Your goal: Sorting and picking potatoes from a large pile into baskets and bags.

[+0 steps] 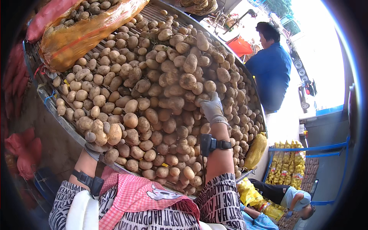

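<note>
My left hand (97,148), in a grey glove, is at the near left rim of a large sorting table. Its grey fingertips close around two pale potatoes, a smudged one (98,132) and a smoother one (114,134). Farther right, my right hand (212,109), gloved the same way, reaches into the potato pile (169,95) with its fingers against the potatoes. Whether it grips one is hidden. A round potato (210,86) lies just beyond its fingers. Many potatoes carry dark soil.
The table's metal rim (64,126) curves before me. An orange mesh sack (86,40) lies across its far left slats; a yellow mesh bag (256,151) rests at right. A person in blue (268,72) is beyond the rim. Another person (296,198) bends near filled yellow bags (287,164).
</note>
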A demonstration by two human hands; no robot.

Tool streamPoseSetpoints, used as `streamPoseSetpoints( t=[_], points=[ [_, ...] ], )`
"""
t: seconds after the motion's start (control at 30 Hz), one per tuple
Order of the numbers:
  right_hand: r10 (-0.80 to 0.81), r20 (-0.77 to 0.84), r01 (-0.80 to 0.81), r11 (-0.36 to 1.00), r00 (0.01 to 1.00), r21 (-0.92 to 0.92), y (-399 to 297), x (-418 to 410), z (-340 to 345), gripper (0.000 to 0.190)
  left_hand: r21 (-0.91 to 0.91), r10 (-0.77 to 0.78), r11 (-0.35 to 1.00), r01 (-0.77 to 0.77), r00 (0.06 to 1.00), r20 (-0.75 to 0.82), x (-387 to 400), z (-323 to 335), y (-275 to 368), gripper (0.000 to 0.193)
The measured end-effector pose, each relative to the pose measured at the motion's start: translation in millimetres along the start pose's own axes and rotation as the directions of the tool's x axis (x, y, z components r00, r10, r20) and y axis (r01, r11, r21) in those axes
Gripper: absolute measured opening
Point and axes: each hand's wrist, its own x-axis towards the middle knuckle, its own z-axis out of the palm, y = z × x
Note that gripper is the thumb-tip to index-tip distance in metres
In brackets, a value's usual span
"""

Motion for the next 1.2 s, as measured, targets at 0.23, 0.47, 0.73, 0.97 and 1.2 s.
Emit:
streamPoseSetpoints(
  t=[0.23, 0.47, 0.73, 0.97, 1.2],
  points=[
    [-0.165, 0.038, 0.167, 0.907, 0.986, -0.387, -5, -25, -1, 0.084, 0.118, 0.074, 0.991, -0.066, 0.995, -0.060, 0, -18, -12, 0.050],
    [-0.151, -0.023, 0.148, 0.912, 0.988, 0.383, -17, -42, 20, 0.058, 0.010, -0.002, 1.000, 0.003, 0.999, -0.044, -3, -14, -11, 0.051],
    [-0.457, 0.009, 0.454, 0.882, 0.890, -0.122, -132, 26, 42, 0.064, -0.045, -0.020, 0.999, 0.019, 0.999, -0.038, -5, -17, -6, 0.052],
    [-0.437, 0.141, 0.439, 0.898, 0.888, 0.020, -128, 48, 63, 0.066, -0.090, -0.011, 0.996, 0.008, 1.000, -0.028, -7, -16, 0, 0.053],
    [-0.467, 0.110, -0.238, -0.226, 0.878, 0.944, -52, -46, 12, 0.079, -0.218, -0.014, 0.976, 0.027, 0.998, 0.059, -3, -19, 3, 0.055]
  ],
)
